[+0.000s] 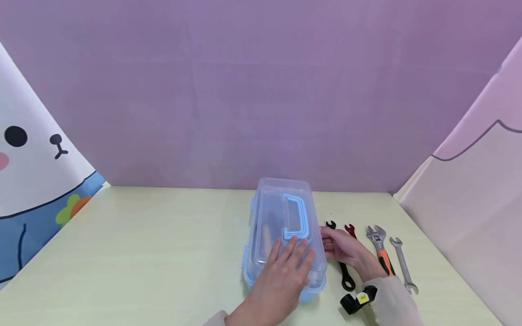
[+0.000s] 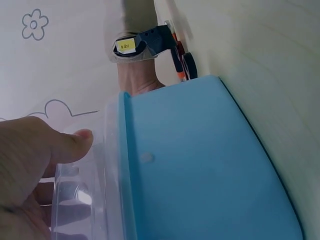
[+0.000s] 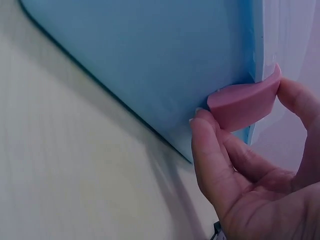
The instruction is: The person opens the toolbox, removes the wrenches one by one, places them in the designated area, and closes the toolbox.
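A light-blue storage box with a clear lid stands on the table, its blue handle lying folded on the lid. My left hand rests on the near part of the lid, fingers straight and spread. In the left wrist view, its thumb lies along the clear lid. On the box's right side, my right hand pinches a pink latch between thumb and fingers, at the seam of lid and blue body. The latch is hidden from the head view.
Right of the box lie a black ratchet wrench, a red-ended tool, an adjustable wrench with orange handle and a silver open-ended wrench. A purple cloth wall rises behind the table.
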The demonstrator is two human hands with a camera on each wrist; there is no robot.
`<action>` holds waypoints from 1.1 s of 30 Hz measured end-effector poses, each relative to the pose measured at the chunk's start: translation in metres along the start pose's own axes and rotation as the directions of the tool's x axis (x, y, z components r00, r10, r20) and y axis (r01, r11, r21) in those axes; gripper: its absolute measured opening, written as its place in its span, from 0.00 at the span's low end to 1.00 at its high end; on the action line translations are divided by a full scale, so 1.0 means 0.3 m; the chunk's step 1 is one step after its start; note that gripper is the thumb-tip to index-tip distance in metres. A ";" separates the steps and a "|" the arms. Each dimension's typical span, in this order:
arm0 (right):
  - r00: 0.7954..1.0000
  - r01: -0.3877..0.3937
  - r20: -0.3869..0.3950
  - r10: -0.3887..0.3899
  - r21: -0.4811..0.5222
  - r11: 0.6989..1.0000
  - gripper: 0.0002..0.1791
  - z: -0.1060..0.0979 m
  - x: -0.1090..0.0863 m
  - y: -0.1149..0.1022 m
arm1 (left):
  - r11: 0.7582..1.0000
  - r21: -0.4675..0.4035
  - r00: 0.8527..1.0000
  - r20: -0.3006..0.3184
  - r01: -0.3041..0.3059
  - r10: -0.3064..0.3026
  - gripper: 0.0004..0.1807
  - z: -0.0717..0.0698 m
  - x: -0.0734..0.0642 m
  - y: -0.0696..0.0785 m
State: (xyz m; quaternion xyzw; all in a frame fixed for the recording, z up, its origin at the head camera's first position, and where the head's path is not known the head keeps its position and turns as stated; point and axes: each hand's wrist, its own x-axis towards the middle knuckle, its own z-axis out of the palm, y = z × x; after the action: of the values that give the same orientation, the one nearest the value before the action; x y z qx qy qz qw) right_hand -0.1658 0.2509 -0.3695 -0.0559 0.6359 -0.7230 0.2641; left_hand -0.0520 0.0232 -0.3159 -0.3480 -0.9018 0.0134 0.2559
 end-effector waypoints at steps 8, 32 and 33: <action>1.000 0.013 0.004 -0.013 -0.018 1.000 0.15 -0.013 -0.005 -0.003 | 1.000 -0.004 1.000 -0.002 -0.024 0.024 0.29 -0.006 0.012 -0.009; 0.966 -0.001 -0.214 -0.143 -0.559 0.829 0.25 -0.110 -0.040 -0.192 | 0.946 -0.295 0.985 0.146 0.134 -0.094 0.20 -0.078 0.080 -0.338; 0.964 0.001 -0.217 -0.155 -0.580 0.815 0.26 -0.113 -0.038 -0.206 | 0.943 -0.294 0.982 0.149 0.157 -0.117 0.21 -0.079 0.085 -0.356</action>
State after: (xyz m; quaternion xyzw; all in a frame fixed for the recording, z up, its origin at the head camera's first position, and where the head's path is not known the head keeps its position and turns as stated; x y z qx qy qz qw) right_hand -0.1892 0.2893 -0.3143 -0.0662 0.8497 -0.5088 0.1214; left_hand -0.1232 -0.0451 -0.2622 -0.3182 -0.9297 -0.1212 0.1406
